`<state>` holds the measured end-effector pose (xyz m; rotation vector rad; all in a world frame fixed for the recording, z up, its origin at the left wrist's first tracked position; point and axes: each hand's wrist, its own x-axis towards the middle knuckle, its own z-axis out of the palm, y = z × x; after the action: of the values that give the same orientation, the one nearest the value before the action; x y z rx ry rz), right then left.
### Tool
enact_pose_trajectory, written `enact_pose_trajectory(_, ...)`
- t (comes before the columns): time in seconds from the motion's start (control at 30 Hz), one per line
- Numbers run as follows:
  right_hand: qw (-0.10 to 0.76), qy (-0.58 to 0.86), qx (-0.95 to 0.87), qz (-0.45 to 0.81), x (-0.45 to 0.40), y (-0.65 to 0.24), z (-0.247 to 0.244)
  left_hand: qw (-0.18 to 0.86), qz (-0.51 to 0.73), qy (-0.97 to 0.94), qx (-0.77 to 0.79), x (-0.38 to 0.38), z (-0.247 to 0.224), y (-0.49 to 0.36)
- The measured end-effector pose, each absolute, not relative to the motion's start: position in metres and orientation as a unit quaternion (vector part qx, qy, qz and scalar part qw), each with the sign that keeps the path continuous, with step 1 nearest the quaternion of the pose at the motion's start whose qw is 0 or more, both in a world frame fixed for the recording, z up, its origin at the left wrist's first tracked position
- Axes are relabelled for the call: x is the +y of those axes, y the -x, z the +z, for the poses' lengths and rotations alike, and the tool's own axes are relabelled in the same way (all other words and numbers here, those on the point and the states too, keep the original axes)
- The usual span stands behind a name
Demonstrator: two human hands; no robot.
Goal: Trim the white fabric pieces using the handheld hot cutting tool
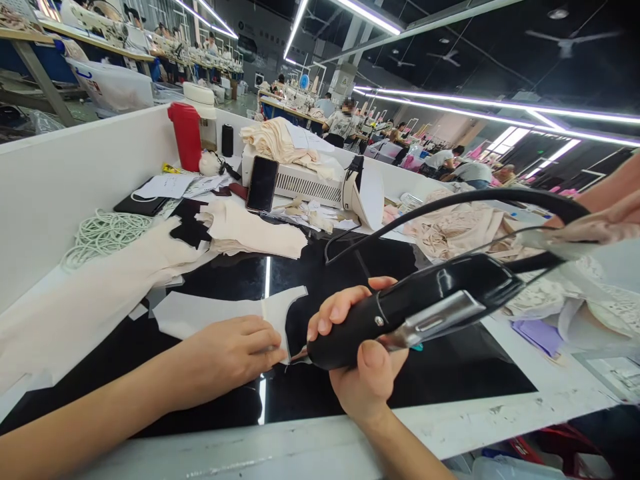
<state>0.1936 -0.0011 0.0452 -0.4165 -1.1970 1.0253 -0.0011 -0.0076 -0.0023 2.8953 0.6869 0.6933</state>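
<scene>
My right hand (357, 347) is wrapped round a black handheld tool (400, 310) with a metal lever along its side. The tool's narrow metal tip meets the lower right edge of a white cut piece (200, 313) lying on the black glossy board (450, 373). My left hand (233, 360) presses on the right part of that piece, fingers together, close to the tip. A thick black cord arcs from the tool's rear. Left of the piece lies a long cream fabric stack (100, 290), with another cream stack (253, 230) behind.
Green cord (107, 237) lies coiled at the left. Behind are a phone (263, 183), a red container (186, 137) and a vented white box (305, 183). Lace fabric (540, 287) fills the right side, where another person's arm (610, 187) reaches in. People sit at sewing stations beyond.
</scene>
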Motion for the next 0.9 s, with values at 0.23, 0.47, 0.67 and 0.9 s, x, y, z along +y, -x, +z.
enact_pose_trajectory(0.23,0.683,0.207,-0.543,0.442,-0.002,-0.193,0.045,-0.005,0.216,-0.950,0.225,-0.009,0.000,0.001)
enact_pose_trajectory(0.47,0.684,0.194,-0.542,0.449,-0.002,-0.194,0.045,-0.035,0.239,-0.946,0.216,-0.011,-0.002,0.001)
enact_pose_trajectory(0.67,0.686,0.197,-0.538,0.448,-0.002,-0.193,0.044,0.000,0.233,-0.946,0.224,-0.010,-0.008,0.004)
enact_pose_trajectory(0.9,0.686,0.197,-0.538,0.449,-0.001,-0.192,0.044,0.027,0.220,-0.948,0.231,-0.009,-0.017,0.008)
